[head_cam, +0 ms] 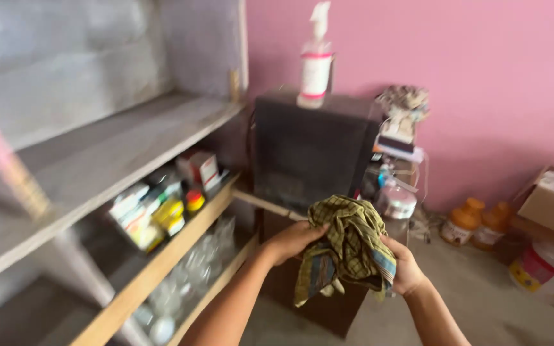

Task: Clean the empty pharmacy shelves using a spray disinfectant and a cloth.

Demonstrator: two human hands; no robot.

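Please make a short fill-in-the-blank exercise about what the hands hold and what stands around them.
1. Both hands, the left hand and the right hand, hold a crumpled checked ____.
2. The wall behind the dark cabinet is painted ____.
3. A white spray bottle stands on ____ of the dark cabinet.
4. Two orange jugs stand on the ____.

Missing words: cloth; pink; top; floor

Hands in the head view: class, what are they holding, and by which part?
Both hands, left and right, hold a bunched green checked cloth by its opposite sides.

Wooden shelf (161,256) – boxes and bottles (155,214) on it.
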